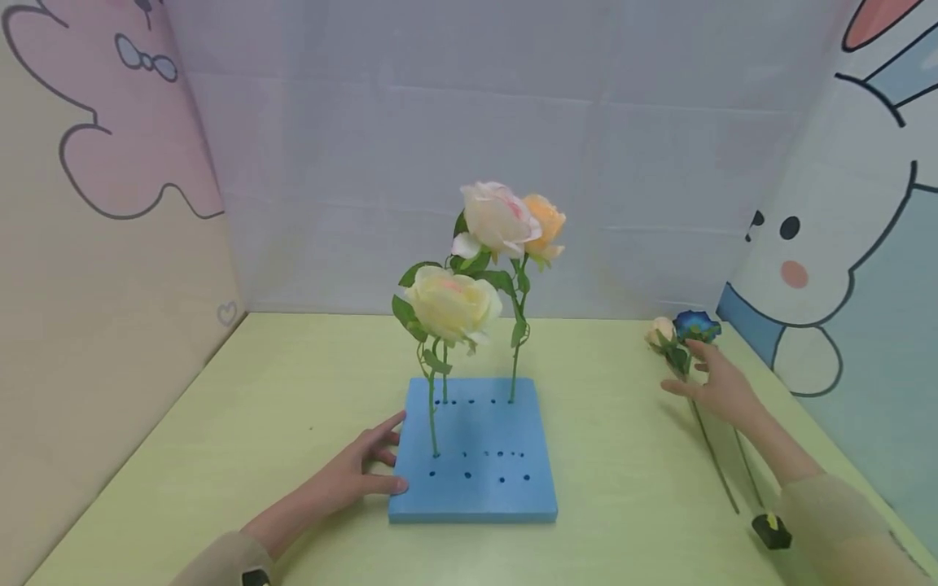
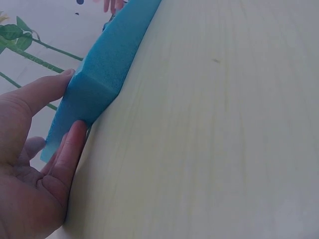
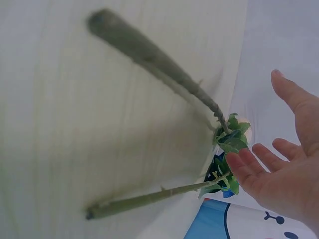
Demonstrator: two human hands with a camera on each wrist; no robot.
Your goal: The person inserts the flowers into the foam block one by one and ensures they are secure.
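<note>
A blue foam board with rows of holes lies on the table. Three artificial roses stand upright in it: a pale yellow rose in front, a pinkish white rose and an orange rose behind. My left hand rests against the board's left edge, thumb and fingertips touching it. Over at the right, my right hand hovers, fingers spread, near two roses lying on the table, a cream rose and a blue rose. Their green stems run toward the near side.
The table is pale yellow-green. A white sheet hangs behind it, with cartoon-printed panels at both sides. A small black object with a yellow mark shows beside the right sleeve.
</note>
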